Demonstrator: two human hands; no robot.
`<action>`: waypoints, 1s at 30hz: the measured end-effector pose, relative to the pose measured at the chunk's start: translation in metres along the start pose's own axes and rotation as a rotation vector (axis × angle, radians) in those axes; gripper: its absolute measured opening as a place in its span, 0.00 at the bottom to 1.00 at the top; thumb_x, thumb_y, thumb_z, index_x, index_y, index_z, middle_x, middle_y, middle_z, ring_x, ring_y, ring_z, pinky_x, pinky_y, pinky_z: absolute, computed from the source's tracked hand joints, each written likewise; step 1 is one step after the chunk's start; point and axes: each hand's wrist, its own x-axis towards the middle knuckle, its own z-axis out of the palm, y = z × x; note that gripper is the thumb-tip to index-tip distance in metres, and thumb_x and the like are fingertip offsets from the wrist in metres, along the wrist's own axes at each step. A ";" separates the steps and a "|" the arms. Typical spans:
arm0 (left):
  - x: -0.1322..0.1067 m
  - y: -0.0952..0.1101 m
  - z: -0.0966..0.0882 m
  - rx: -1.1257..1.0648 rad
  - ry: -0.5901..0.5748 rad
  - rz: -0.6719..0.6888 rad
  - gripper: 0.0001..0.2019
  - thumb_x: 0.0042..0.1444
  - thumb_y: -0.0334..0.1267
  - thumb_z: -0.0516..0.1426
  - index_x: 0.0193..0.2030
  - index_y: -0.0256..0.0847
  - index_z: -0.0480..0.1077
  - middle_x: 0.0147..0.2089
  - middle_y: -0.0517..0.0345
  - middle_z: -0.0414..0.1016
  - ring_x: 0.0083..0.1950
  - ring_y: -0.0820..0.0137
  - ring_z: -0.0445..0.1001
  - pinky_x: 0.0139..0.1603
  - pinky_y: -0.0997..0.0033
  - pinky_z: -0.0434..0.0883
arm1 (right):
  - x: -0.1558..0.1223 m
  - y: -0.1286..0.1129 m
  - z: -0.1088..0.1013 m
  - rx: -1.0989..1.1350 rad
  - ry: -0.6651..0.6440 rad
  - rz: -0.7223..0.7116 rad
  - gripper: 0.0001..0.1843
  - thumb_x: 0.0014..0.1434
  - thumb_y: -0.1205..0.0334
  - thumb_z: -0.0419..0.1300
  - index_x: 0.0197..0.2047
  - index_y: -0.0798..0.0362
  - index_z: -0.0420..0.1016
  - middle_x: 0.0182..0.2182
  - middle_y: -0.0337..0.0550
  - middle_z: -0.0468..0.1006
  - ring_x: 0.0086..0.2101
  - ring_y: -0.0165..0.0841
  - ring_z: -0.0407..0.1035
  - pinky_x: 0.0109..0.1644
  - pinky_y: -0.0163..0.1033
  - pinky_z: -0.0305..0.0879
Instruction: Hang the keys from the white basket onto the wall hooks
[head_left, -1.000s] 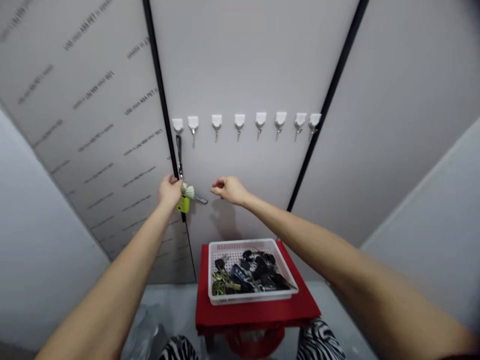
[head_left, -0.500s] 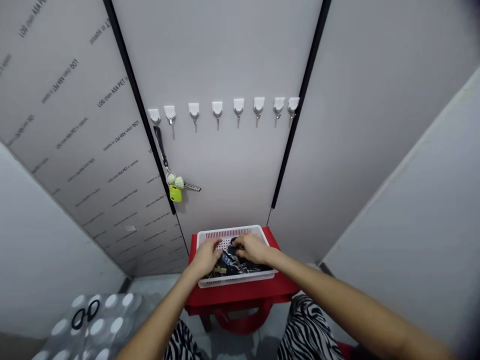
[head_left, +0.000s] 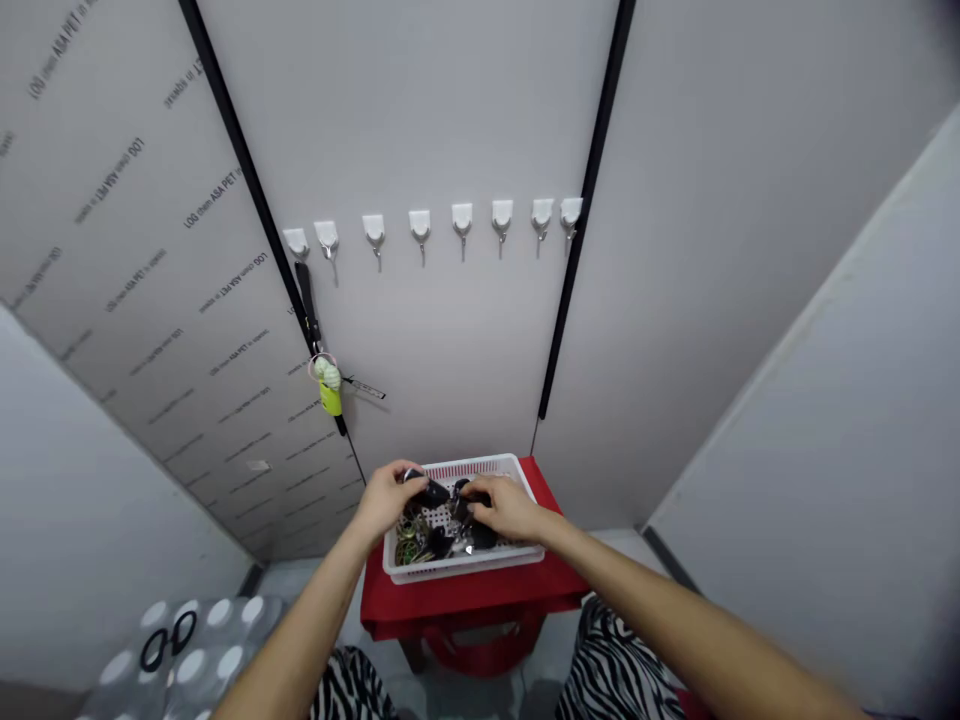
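Observation:
My left hand (head_left: 388, 499) is at the left rim of a white plastic basket (head_left: 465, 468), its fingers closed on a black key fob (head_left: 433, 493). My right hand (head_left: 506, 507) is over the middle of the basket, curled onto another black key fob (head_left: 477, 497). Several keys and fobs (head_left: 439, 535) lie in a heap below the hands. From the leftmost wall hook hangs a black strap (head_left: 306, 300) with a lime-green tag (head_left: 331, 399), a pale ball charm (head_left: 326, 373) and a metal key (head_left: 364, 387).
Several white stick-on hooks (head_left: 462, 218) run across a grey panel wall with black vertical strips (head_left: 589, 180). The basket stands on a red stool (head_left: 465, 605), with a red bag (head_left: 480, 650) beneath. A grey polka-dot item (head_left: 180, 640) lies at lower left, beside my zebra-print trousers (head_left: 352, 690).
Both hands have come down from the hanging keys to the basket. My left hand has lifted a black fob toward the left rim. The hanging charm and tag have swung closer together.

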 end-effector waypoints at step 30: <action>-0.001 0.043 -0.005 -0.365 -0.036 0.108 0.14 0.31 0.34 0.57 0.30 0.36 0.66 0.33 0.57 0.70 0.36 0.74 0.66 0.36 0.78 0.61 | 0.074 -0.091 -0.046 0.857 0.381 -0.073 0.16 0.37 0.68 0.53 0.33 0.53 0.57 0.20 0.34 0.69 0.20 0.24 0.61 0.25 0.30 0.58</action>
